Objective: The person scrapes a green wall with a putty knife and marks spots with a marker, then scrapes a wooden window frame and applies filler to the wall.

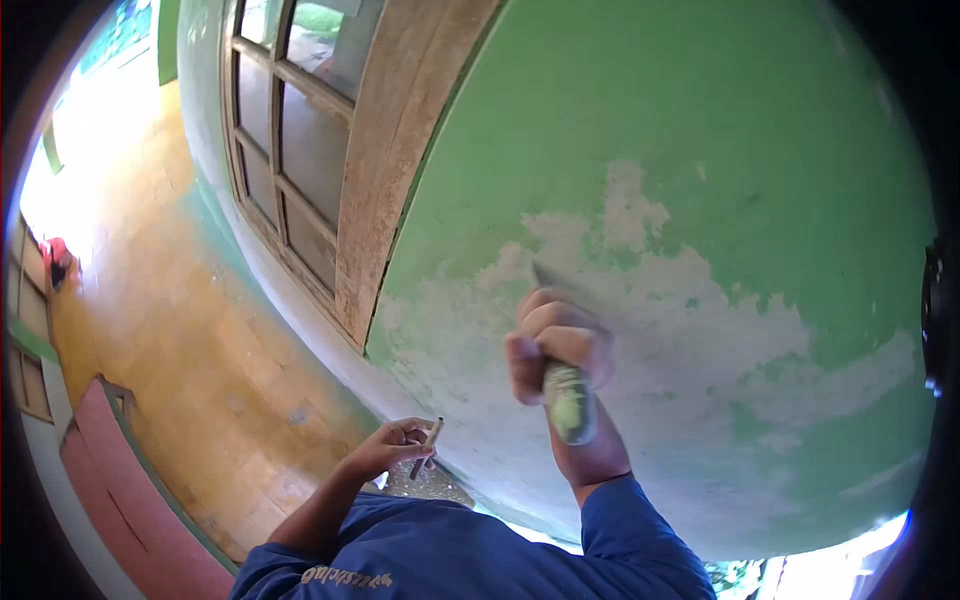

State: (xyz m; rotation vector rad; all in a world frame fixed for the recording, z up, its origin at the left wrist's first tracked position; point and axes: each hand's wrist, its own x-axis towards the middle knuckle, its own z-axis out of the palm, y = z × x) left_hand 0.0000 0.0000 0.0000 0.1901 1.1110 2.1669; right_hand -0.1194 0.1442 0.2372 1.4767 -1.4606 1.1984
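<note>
My right hand (560,340) is wrapped round the pale green handle of a scraper (570,405), slightly blurred. The tool's dark blade points up and left, over a green wall (780,150) where a large patch of paint is gone and whitish plaster (660,310) shows. Lower and to the left, my left hand (400,445) holds a thin grey stick-like object (427,447) between thumb and fingers, near the base of the wall.
A wooden-framed window (390,150) is set in the wall at upper left. Yellowish floor tiles (190,350) run along the left side. A pink panel (130,500) stands at lower left, and a red object (60,258) lies farther back.
</note>
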